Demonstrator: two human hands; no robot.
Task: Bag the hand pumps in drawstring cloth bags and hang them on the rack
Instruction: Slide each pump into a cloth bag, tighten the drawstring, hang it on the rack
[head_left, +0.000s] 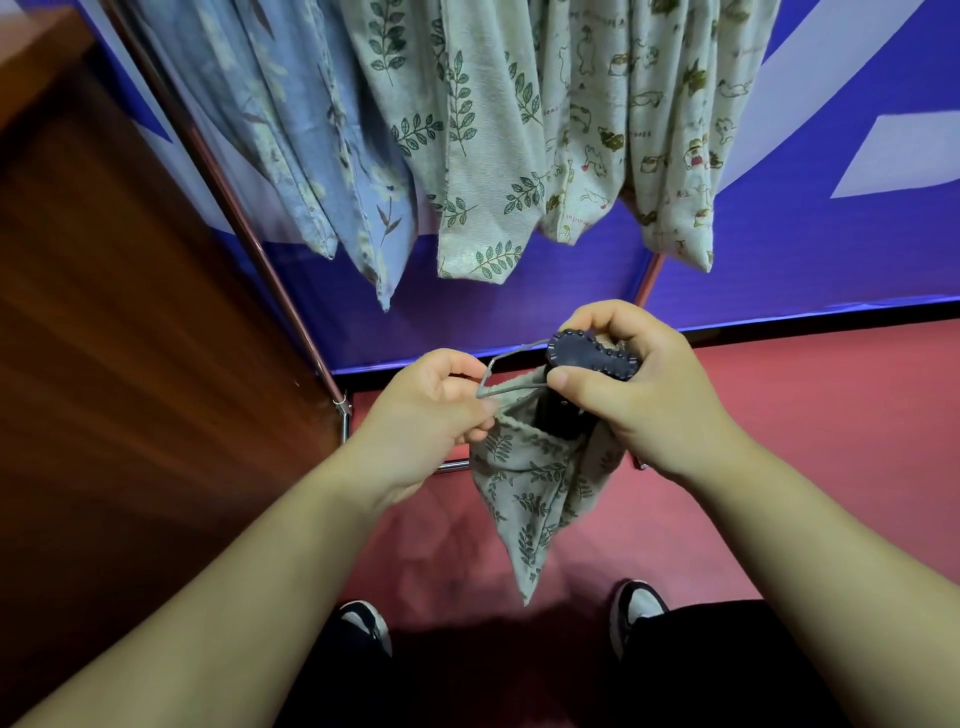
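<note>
"Hands first: what did each hold?"
"Left hand (434, 408) pinched the grey drawstring (506, 358) at the rim of the leaf-print cloth bag (535, 488). Right hand (641, 397) gripped the dark hand pump (589, 359) by its head."
"Pump's place?"
"Upright, lower end inside the bag's mouth, head above it, held over the red floor (805, 415) before the rack (244, 223), where other printed bags (478, 156) hung."

— What carries it all?
— A red floor (779, 415); the chrome rack (236, 213) stands on it; two dark-and-white shoes (366, 626) too.
— And the rack?
— Printed cloth bags (467, 156) hang from it, side by side.
</note>
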